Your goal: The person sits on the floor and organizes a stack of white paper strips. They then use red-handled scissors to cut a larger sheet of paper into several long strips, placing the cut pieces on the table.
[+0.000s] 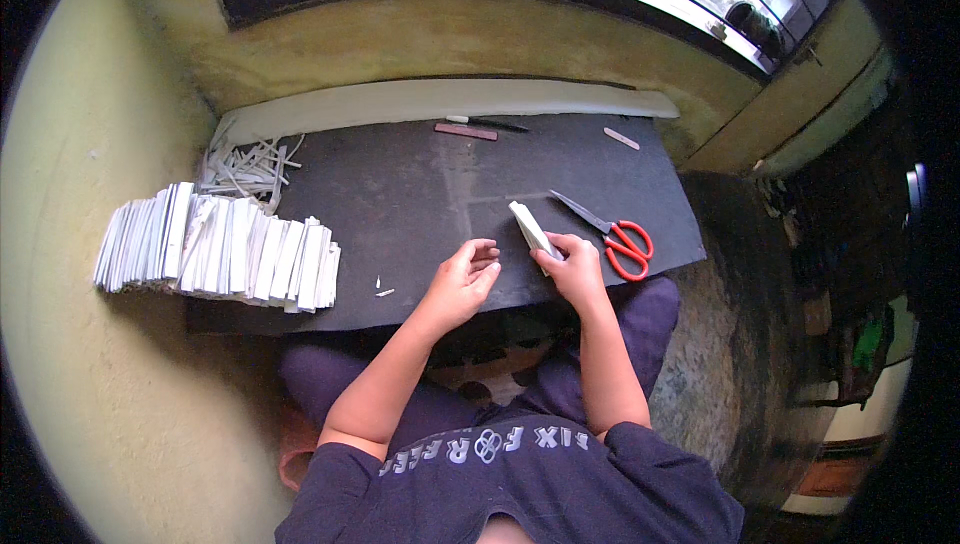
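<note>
My right hand (570, 269) grips a folded white paper strip (530, 225) by its lower end; the strip tilts up and to the left above the dark table. To its left, my left hand (468, 276) is held with fingers curled loosely and apart, nothing between them. Right of the strip lies a pair of scissors (606, 230) with red handles, blades slightly parted or closed, pointing to the far left. A long row of folded white paper pieces (225, 249) stands packed on edge at the table's left side.
A heap of thin paper offcuts (250, 166) lies behind the row. Along the wall runs a long pale roll (450, 99). A black pen (490, 124), a maroon bar (466, 132) and a pinkish flat stick (621, 139) lie on the black tabletop (390, 184). Small scraps (385, 293) rest near its front edge.
</note>
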The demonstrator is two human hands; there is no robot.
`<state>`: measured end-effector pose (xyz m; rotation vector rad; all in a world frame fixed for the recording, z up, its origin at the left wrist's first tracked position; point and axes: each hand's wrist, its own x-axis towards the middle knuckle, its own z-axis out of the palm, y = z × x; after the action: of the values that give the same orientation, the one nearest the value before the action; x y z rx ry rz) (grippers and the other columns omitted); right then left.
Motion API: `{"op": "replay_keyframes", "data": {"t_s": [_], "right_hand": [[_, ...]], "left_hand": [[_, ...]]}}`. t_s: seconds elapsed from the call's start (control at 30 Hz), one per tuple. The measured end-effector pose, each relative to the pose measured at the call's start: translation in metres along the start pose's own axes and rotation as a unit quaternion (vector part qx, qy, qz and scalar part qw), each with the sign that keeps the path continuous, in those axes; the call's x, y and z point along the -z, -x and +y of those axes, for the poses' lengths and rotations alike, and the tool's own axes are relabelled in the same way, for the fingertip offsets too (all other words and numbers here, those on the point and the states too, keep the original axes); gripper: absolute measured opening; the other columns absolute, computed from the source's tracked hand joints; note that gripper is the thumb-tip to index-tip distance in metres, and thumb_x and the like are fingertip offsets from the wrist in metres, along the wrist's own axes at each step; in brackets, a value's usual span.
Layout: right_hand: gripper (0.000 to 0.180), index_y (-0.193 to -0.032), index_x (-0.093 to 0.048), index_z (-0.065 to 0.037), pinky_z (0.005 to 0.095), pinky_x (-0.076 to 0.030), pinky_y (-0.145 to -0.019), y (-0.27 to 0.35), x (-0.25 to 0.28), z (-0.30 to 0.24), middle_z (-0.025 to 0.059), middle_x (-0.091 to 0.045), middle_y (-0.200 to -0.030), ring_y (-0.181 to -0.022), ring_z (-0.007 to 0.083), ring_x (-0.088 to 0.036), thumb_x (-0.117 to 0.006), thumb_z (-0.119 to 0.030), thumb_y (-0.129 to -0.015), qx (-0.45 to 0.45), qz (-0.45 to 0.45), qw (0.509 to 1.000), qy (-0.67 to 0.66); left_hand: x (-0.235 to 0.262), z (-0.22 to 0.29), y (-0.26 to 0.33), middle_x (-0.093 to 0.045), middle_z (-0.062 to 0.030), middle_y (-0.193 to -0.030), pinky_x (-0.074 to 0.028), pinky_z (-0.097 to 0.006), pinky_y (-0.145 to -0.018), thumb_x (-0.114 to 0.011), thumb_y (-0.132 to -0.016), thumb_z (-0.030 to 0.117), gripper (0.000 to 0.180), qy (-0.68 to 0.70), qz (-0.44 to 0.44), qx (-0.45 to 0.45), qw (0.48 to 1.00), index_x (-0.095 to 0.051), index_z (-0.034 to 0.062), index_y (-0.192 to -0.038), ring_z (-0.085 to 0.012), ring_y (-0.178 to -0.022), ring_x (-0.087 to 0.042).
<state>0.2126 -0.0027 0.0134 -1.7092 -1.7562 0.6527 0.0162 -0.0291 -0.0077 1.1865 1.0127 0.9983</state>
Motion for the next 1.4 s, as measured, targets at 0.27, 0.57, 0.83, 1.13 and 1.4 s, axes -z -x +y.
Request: {"op": "replay_keyframes", "data": {"t_s": [0.27, 0.57, 0.83, 1.13, 1.4], "right_hand": [[0.03, -0.104, -0.064, 0.002, 0.021, -0.043, -0.064, 0.019, 0.001, -0.066, -0.0012, -0.06, -0.082, -0.073, 0.0066, -0.054, -0.07, -0.01, -0.077, 0.002, -0.21, 0.917, -0.341], [0.031, -0.106, -0.063, 0.002, 0.0201, -0.044, -0.066, 0.029, -0.017, -0.086, -0.0016, -0.06, -0.084, -0.075, 0.0052, -0.054, -0.07, -0.006, -0.076, -0.001, -0.248, 0.914, -0.322], [0.058, -0.103, -0.058, -0.002, 0.0327, -0.047, -0.081, 0.016, 0.031, -0.088, 0.0124, -0.061, -0.099, -0.091, 0.0234, -0.061, -0.084, -0.028, -0.058, 0.175, -0.188, 0.966, -0.038], [0.128, -0.142, -0.011, -0.004, 0.0553, -0.016, -0.107, -0.001, 0.021, -0.111, 0.0216, -0.019, -0.144, -0.135, 0.0365, -0.018, -0.08, -0.055, -0.046, 0.348, -0.278, 0.881, 0.158], [0.121, -0.141, -0.015, -0.009, 0.0536, -0.022, -0.105, -0.011, 0.006, -0.113, 0.0218, -0.028, -0.137, -0.128, 0.0377, -0.029, -0.082, -0.044, -0.047, 0.379, -0.322, 0.861, 0.109]], "left_hand": [[0.006, 0.014, 0.002, -0.048, -0.0179, -0.126, -0.036, -0.039, -0.101, -0.059, -0.083, 0.047, 0.068, 0.332, -0.058, 0.007, 0.941, -0.037, 0.001, -0.128, -0.0264, -0.12, -0.045], [0.008, 0.023, 0.006, -0.053, -0.0202, -0.12, -0.038, -0.045, -0.099, -0.053, -0.09, 0.037, 0.03, 0.366, -0.022, -0.094, 0.925, -0.054, 0.0091, -0.098, -0.0291, -0.114, -0.05], [0.015, 0.028, 0.01, -0.061, -0.0175, -0.109, -0.05, -0.038, -0.082, -0.054, -0.09, 0.032, 0.023, 0.341, 0.001, -0.006, 0.94, -0.055, 0.009, -0.092, -0.0257, -0.099, -0.06], [0.017, 0.02, 0.005, -0.062, -0.0104, -0.085, -0.053, -0.031, -0.065, -0.057, -0.089, 0.03, 0.032, 0.413, -0.084, 0.126, 0.898, -0.055, 0.0005, -0.1, -0.0175, -0.073, -0.061], [0.021, 0.014, 0.005, -0.059, -0.0067, -0.083, -0.052, -0.03, -0.061, -0.057, -0.088, 0.03, 0.029, 0.445, -0.079, 0.112, 0.885, -0.054, 0.0032, -0.101, -0.0158, -0.068, -0.058]]}}
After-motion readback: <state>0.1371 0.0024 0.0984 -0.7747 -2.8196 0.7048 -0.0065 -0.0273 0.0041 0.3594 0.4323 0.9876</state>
